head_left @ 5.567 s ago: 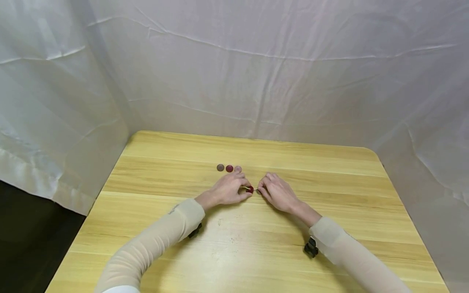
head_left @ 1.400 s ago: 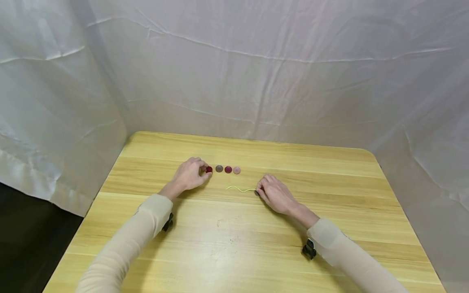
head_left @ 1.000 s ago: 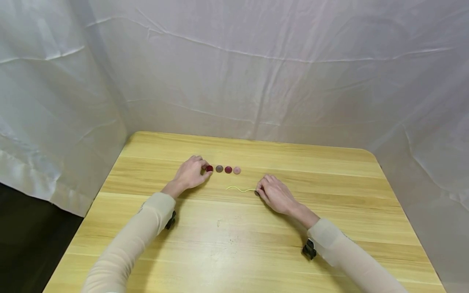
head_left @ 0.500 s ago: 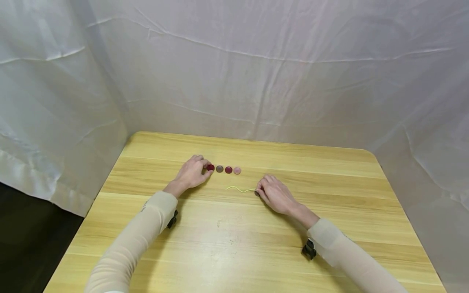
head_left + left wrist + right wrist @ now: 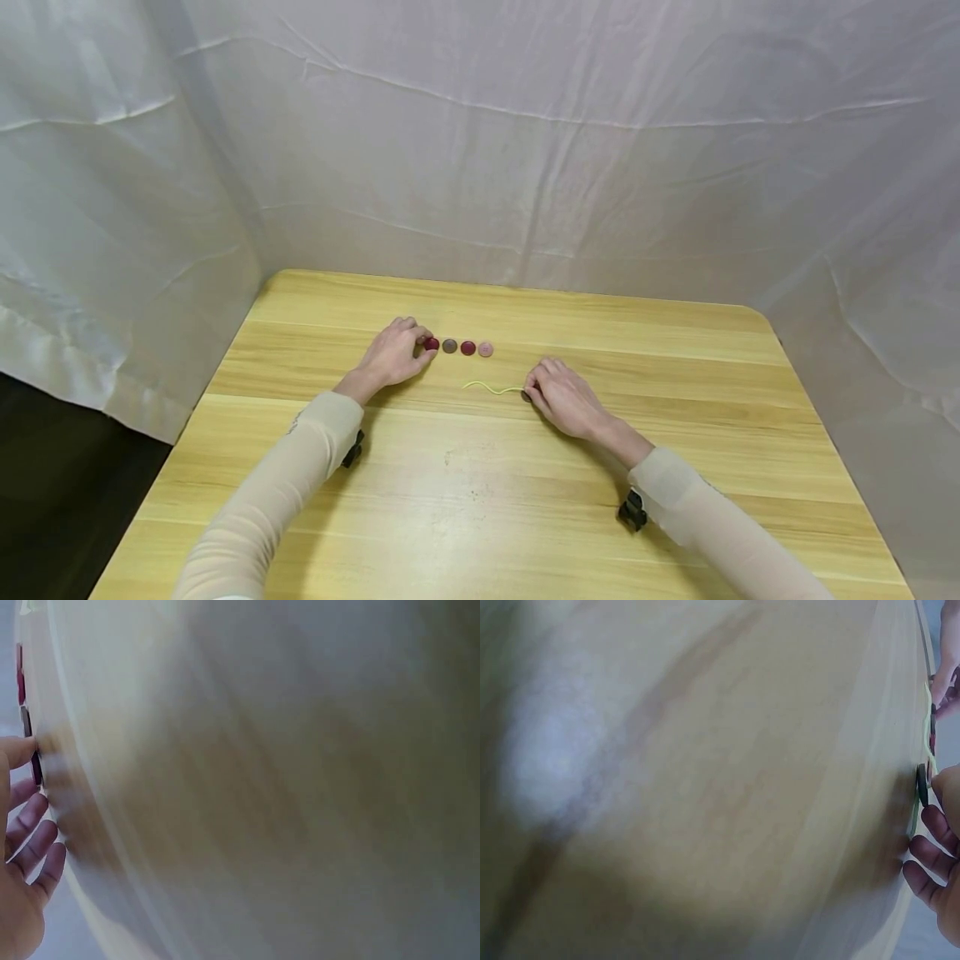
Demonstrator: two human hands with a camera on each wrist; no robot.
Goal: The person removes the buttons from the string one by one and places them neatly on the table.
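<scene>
1. Left hand (image 5: 393,357) low on the bench (image 5: 480,500), fingers curled, tips pinching a dark red button (image 5: 431,343) at the left end of a row
2. Right hand (image 5: 564,398) knuckles up, fingers bent over a small dark button (image 5: 527,395) and one end of a thread (image 5: 491,387)
3. Flat round buttons in line: grey-brown (image 5: 449,346), red (image 5: 468,348), pale pink (image 5: 486,349)
4. Thin, wavy, yellow-green thread on smooth pale wood grain; creased white cloth (image 5: 525,150) behind
5. Wrist views blurred; dark button mostly hidden under the fingers, exact grip hard to make out
</scene>
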